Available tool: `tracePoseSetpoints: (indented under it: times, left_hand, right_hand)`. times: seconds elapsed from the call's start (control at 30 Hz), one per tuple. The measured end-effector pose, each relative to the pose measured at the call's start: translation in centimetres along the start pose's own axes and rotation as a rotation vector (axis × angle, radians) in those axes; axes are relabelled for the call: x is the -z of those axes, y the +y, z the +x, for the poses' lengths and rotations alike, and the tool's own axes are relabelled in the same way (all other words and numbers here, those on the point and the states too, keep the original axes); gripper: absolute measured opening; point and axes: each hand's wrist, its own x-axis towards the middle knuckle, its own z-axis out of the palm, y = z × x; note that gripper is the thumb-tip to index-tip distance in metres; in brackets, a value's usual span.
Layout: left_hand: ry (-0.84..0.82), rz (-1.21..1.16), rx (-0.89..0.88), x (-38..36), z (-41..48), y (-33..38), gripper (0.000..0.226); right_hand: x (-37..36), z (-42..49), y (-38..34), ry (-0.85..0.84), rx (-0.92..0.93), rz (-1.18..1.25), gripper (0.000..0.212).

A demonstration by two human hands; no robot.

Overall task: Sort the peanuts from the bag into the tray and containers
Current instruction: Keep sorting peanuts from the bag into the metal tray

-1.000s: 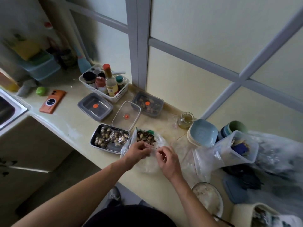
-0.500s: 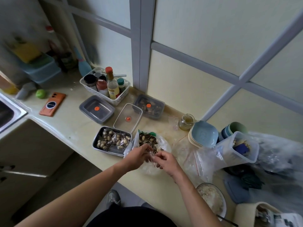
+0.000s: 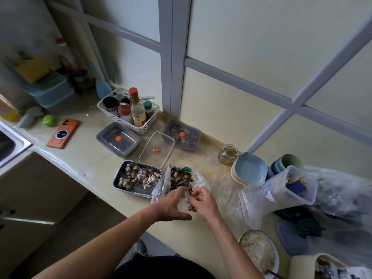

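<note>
- Steel tray (image 3: 120, 185), just left of the bag, is already holding peanuts (image 3: 128, 175) in the shell, some under clear film; its load is looking unchanged from a second ago.
- Left hand (image 3: 173, 206) is pinching the near rim of the plastic bag (image 3: 161, 186), thumb splayed.
- Plastic bag is standing open, more peanuts lying inside among dark seeds.
- Right hand (image 3: 203, 204) is curling its fingers on the same rim. A second ago the hands were stretching the mouth apart; now they are meeting. Whether either is holding a peanut cannot be told.
- Reading: grip is being reset; further transfer is probably still pending.
</note>
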Motion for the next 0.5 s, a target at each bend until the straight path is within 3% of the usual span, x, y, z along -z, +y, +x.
tracePoseSetpoints:
  times: [0.07,0.2,0.27,0.37,0.5]
  left_hand:
    - [0.029,0.045,0.022,-0.5,0.4,0.2,0.092]
    - [0.166,0.019,-0.035,-0.6,0.7,0.9,0.049]
    - [0.161,-0.021,-0.040,-0.3,0.5,1.1,0.048]
    - [0.150,-0.002,-0.095,0.1,0.0,1.2,0.050]
    - [0.111,0.079,-0.112,-0.2,0.1,0.7,0.036]
  right_hand:
    - [-0.2,-0.2,0.1,0.008,0.039,-0.060,0.023]
    - [-0.2,-0.2,0.6,0.136,0.098,-0.223,0.017]
    - [-0.2,-0.2,0.7,0.133,0.083,-0.201,0.020]
    - [-0.4,-0.1,1.1,-0.003,0.000,-0.122,0.037]
    - [-0.2,0.2,1.4,0.030,-0.024,-0.114,0.031]
